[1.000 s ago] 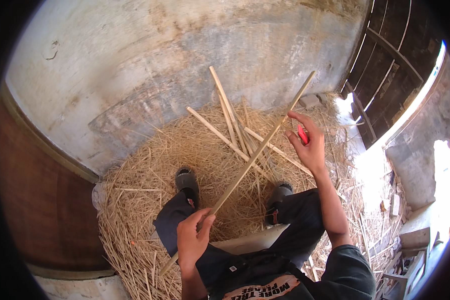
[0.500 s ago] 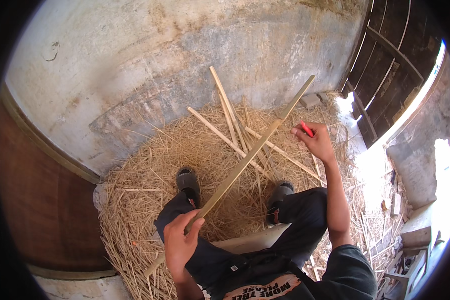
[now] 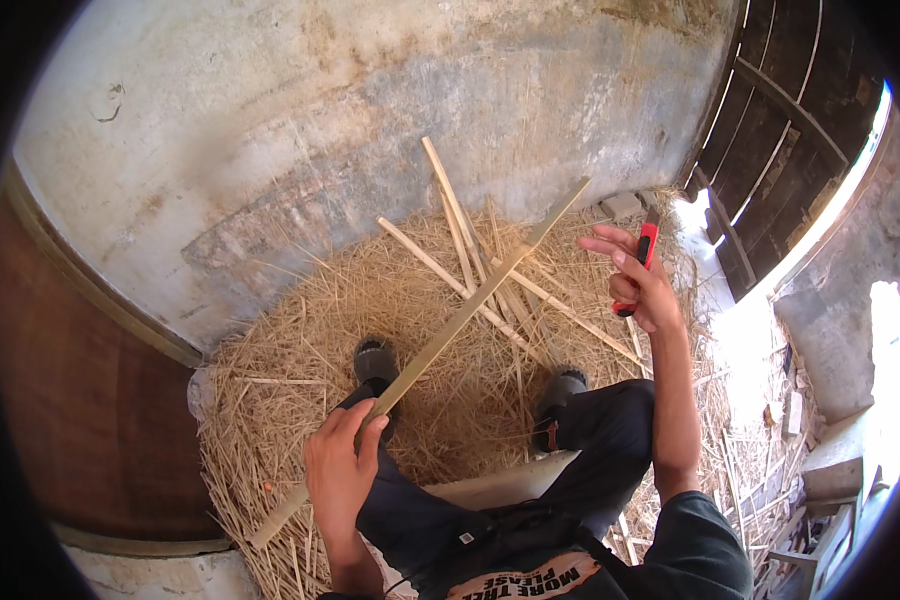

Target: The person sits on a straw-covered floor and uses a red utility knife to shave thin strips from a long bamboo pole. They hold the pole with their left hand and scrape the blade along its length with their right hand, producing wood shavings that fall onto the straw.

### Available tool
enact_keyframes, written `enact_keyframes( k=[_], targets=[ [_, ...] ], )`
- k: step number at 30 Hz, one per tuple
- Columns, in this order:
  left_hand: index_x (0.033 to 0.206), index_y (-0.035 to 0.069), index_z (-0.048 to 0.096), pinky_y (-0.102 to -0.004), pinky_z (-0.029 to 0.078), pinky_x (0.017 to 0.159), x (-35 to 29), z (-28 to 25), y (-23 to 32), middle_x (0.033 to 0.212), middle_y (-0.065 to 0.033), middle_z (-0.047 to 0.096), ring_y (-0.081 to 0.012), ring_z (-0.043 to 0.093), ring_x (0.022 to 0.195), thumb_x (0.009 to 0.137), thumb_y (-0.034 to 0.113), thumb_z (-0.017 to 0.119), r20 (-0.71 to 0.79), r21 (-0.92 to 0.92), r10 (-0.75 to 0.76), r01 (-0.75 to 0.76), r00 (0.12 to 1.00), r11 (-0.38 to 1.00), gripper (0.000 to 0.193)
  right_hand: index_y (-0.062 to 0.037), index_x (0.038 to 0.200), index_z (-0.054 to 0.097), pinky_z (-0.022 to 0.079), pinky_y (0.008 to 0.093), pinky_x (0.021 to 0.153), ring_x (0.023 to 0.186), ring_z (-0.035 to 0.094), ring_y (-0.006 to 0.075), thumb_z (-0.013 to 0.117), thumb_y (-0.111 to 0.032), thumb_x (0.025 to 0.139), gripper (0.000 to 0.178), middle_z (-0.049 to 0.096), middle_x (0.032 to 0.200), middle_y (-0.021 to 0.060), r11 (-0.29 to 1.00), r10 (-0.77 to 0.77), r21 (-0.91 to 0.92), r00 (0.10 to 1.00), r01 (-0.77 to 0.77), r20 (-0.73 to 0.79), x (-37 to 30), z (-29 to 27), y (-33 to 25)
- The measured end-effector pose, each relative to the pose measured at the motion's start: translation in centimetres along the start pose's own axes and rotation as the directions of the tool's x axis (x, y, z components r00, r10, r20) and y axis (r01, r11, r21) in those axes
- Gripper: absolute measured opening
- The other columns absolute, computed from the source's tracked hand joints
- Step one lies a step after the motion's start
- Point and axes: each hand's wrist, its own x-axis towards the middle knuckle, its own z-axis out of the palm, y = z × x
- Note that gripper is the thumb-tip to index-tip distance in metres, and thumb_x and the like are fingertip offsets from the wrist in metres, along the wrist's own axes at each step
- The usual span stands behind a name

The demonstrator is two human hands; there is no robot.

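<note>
Your left hand (image 3: 340, 465) pinches the strip (image 3: 460, 320) between thumb and fingers; it slants over the straw (image 3: 300, 400). Your right hand (image 3: 645, 290), partly curled, some fingers outstretched, holds the cutter (image 3: 648, 243) beside the strip's far end.

Lg strip (image 3: 458, 322), diag; red knife (image 3: 647, 243), tilted

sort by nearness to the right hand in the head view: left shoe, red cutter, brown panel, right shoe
1. Red cutter: held in the right hand.
2. Right shoe: below, left of the hand.
3. Left shoe: farther left.
4. Brown panel: far left.
</note>
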Motion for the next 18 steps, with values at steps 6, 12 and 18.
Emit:
enact_keyframes(
  k=[6,12,18],
  targets=[
    [0.119,0.008,0.079,-0.0495,0.05,0.068,1.7,-1.3,1.3,0.087,-0.0133,0.069,-0.0384,0.068,0.073,0.1,0.029,0.077,0.077,0.207,0.061,-0.076,0.995,0.975,0.028,-0.0084,0.141,0.071,0.057,0.0447,0.104,0.12,0.073,0.0293,0.084,-0.018,0.094,0.05,0.075,0.137,0.0115,0.718,-0.322,-0.576,0.92,0.391,0.223,0.1,6.6,1.6],
    [0.117,0.012,0.08,-0.0475,0.052,0.068,3.5,-3.9,2.8,0.085,-0.0089,0.068,-0.0346,0.069,0.074,0.096,0.031,0.08,0.18,0.315,0.194,-0.244,0.964,0.917,0.029,-0.0129,0.139,0.073,0.058,0.046,0.099,0.113,0.073,0.0369,0.087,-0.019,0.086,0.055,0.076,0.126,0.0148,0.575,-0.083,-0.628,0.801,0.524,0.593,1.1,7.2,5.2],
    [0.114,0.011,0.081,-0.0441,0.051,0.077,5.3,-7.2,4.1,0.083,-0.006,0.067,-0.0295,0.067,0.075,0.091,0.03,0.083,0.196,0.421,0.379,-0.427,0.904,0.801,0.03,-0.0137,0.132,0.077,0.06,0.0444,0.092,0.108,0.075,0.0341,0.085,-0.021,0.09,0.043,0.077,0.118,0.0107,0.513,-0.127,-0.654,0.803,0.556,0.583,1.5,8.1,5.2]
  ],
)
